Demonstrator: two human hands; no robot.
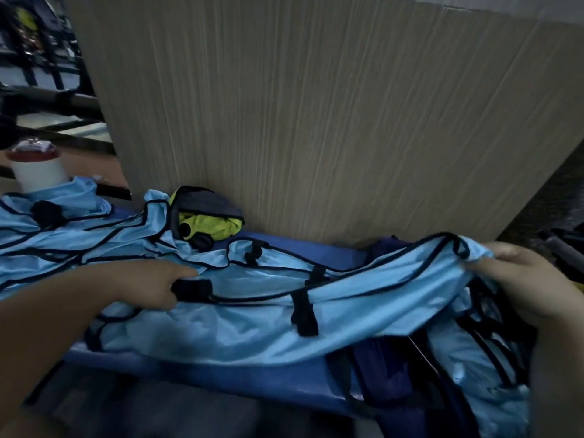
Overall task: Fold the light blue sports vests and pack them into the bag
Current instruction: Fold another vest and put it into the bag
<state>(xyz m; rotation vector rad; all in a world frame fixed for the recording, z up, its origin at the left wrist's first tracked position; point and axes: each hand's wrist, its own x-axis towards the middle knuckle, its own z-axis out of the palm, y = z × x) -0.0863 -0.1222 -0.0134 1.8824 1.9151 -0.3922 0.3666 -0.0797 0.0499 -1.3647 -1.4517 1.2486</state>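
Observation:
A light blue sports vest (246, 324) with black trim and black straps lies stretched across the blue bench. My left hand (151, 289) pinches its left part beside a black strap. Its right end is lifted off the bench in the grip of my right hand (524, 282). A heap of more light blue vests (72, 235) lies at the left. Below my right hand a dark blue bag (388, 371) stands open against the bench, with light blue vest fabric (483, 365) in it.
The blue bench (221, 374) runs left to right in front of a tall wood-grain panel (316, 121). A small dark pouch with neon yellow fabric (205, 222) lies at the panel's foot. A white cup with a red lid (36, 167) stands at far left.

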